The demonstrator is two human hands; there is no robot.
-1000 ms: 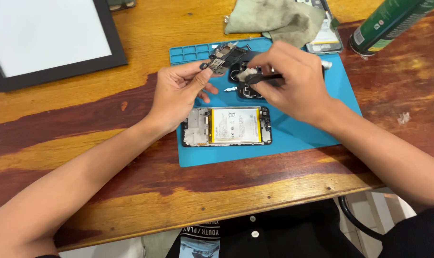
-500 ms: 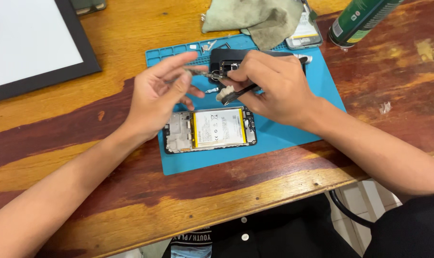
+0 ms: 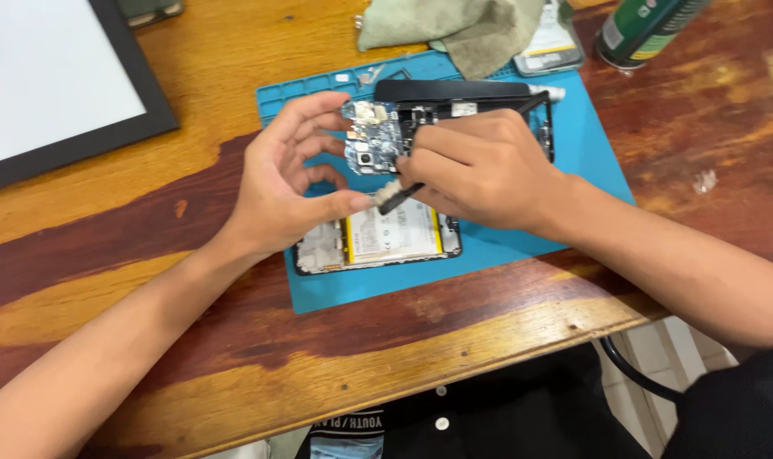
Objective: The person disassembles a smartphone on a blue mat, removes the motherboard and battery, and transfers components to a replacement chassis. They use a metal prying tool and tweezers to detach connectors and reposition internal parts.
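My left hand [image 3: 284, 183] holds a small blue circuit board [image 3: 371, 136] up by its edges, fingertips pinching it above the blue work mat [image 3: 574, 153]. Close beside it, my right hand [image 3: 480, 166] grips a black brush [image 3: 392, 194], whose pale bristle tip touches the board's lower edge. Below both hands an opened phone [image 3: 378, 242] lies flat on the mat, its white battery showing. A black phone frame [image 3: 463, 93] rests on the mat behind my right hand, partly hidden by it.
A grey-green cloth [image 3: 454, 25] lies at the mat's far edge, with a small phone part [image 3: 552, 47] beside it. A green spray can [image 3: 646, 30] lies at the far right. A black-framed white board [image 3: 55, 76] sits far left. The wooden table edge runs near me.
The camera view has shifted, so everything sits lower and to the right in the frame. My left hand has lifted the circuit board higher and my right hand's brush has met its lower edge.
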